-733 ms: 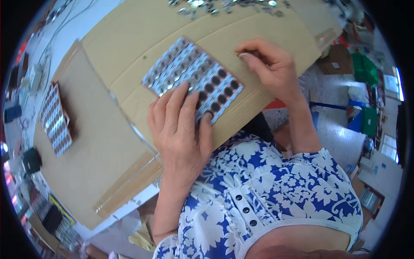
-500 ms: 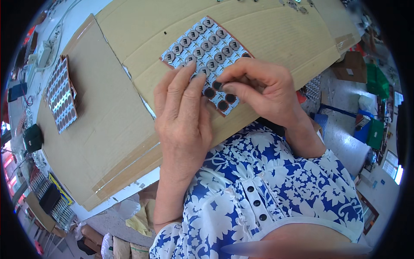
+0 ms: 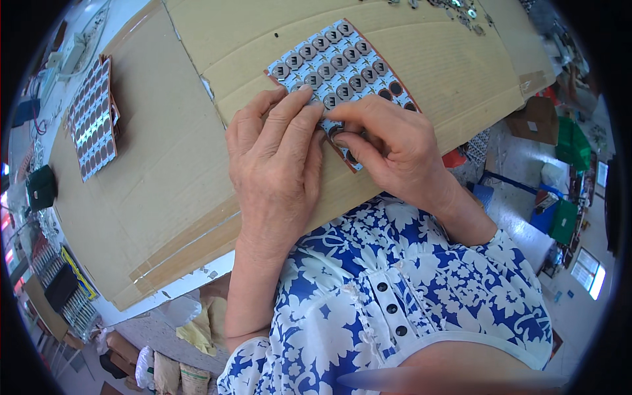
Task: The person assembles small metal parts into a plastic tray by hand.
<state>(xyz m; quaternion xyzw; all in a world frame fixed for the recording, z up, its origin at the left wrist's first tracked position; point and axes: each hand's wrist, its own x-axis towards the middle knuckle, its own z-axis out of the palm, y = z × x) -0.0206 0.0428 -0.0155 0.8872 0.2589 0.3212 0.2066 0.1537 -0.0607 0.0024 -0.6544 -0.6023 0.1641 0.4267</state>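
Note:
A pale blue sheet of small circuit boards with reddish-brown edges lies on the cardboard in front of me. Silvery round pieces, each with a dark mark, sit in rows over much of it. Dark round spots show along its near right side. My left hand lies open, its stretched fingertips on the sheet's lower left part. Close beside those fingertips, my right hand is closed, thumb and forefinger bent together over the sheet's near rows. Whatever it pinches is hidden by the fingers.
A stack of similar sheets stands on the left of the cardboard-covered table. Small metal bits are scattered at the far edge. To the right are a brown carton and green bins; sacks lie on the floor at lower left.
The sheet appears shifted right and slightly up in view. My right thumb and forefinger have moved left across it, closer to my left fingertips. My left hand stays resting on the sheet.

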